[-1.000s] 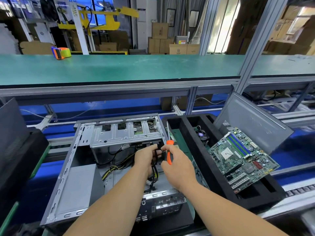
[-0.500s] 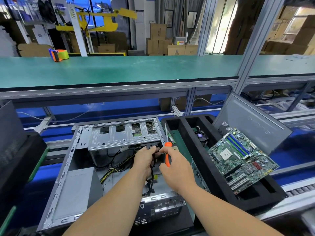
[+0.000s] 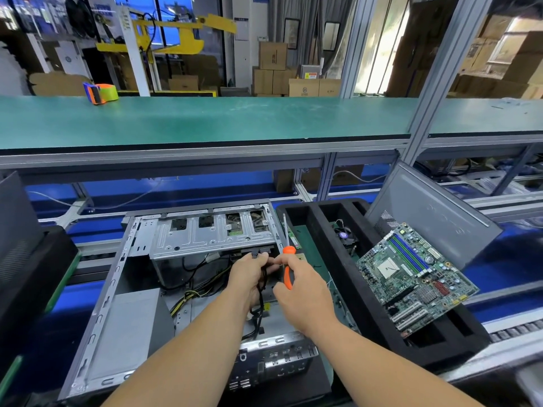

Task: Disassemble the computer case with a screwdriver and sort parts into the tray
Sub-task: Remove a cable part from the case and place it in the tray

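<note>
My left hand point(image 3: 248, 277) grips black cables point(image 3: 261, 292) under the drive cage point(image 3: 211, 233) in the open computer case point(image 3: 123, 318); my right hand point(image 3: 302, 292) pinches their plug while holding the screwdriver point(image 3: 287, 259). Tray point(image 3: 346, 277) sits right. Yanking sideways could snap the plug or drop the tool.

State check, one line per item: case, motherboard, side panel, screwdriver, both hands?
computer case: open, side panel off, cables inside
motherboard: out, lying tilted on the foam tray
side panel: leaning behind the tray
screwdriver: held by right hand, tip up
left hand: gripping black cables
</note>
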